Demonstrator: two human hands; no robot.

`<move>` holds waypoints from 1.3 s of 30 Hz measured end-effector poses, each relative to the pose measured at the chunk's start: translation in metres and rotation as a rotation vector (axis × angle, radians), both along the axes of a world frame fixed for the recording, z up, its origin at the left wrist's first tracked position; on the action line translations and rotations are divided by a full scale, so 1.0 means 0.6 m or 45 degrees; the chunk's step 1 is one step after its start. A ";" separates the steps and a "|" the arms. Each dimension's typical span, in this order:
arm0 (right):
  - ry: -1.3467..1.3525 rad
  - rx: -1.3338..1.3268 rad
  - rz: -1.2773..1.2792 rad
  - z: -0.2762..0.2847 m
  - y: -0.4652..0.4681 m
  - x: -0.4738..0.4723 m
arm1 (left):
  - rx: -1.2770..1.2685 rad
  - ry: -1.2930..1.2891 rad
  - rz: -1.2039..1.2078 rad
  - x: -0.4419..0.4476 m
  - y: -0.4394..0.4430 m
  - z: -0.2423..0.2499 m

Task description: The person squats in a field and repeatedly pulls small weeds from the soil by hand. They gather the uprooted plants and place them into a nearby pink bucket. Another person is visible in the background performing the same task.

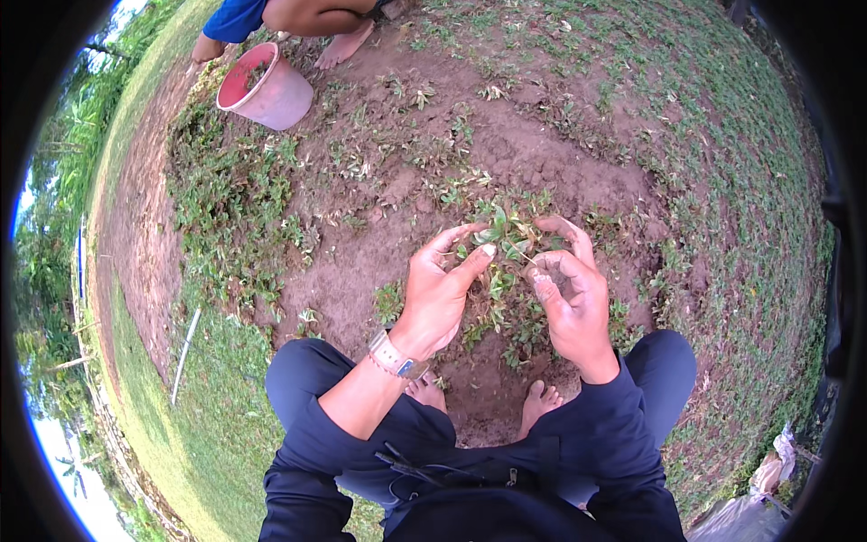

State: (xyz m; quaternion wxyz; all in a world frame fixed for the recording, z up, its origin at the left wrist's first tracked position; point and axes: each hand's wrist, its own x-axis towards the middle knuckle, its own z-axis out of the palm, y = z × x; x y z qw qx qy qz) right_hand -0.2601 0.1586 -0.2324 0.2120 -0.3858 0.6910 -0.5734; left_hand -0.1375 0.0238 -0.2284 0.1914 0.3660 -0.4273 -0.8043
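A small leafy green plant (pixel 500 227) is held up in front of me, between both hands. The fingertips and thumb of my left hand (pixel 433 298) grip it by its leaves; a watch is on that wrist. My right hand (pixel 576 301) pinches a thin pale stem (pixel 520 253) that runs from the leaves, and its fingers look soiled. Just below the hands lies a patch of loose, partly wilted plants (pixel 498 298) on brown soil. Which fingers of the left hand touch the plant underneath is hidden.
My bare feet (pixel 427 391) flank the soil below. A tilted pinkish bucket (pixel 281 95) with plant bits inside stands at upper left, beside a crouching person in a blue sleeve (pixel 234 19). Thick green plants (pixel 230 196) lie left; a pale stick (pixel 185 356) rests on grass.
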 end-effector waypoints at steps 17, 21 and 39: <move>-0.578 -0.152 0.125 -0.002 0.013 -0.005 | 0.189 0.120 0.108 0.003 0.013 0.003; -0.445 -0.218 0.032 -0.001 0.022 -0.012 | 0.387 0.222 0.227 0.016 -0.017 0.017; 0.068 0.058 -0.112 0.012 -0.009 0.029 | -0.113 0.048 0.208 -0.002 0.003 0.010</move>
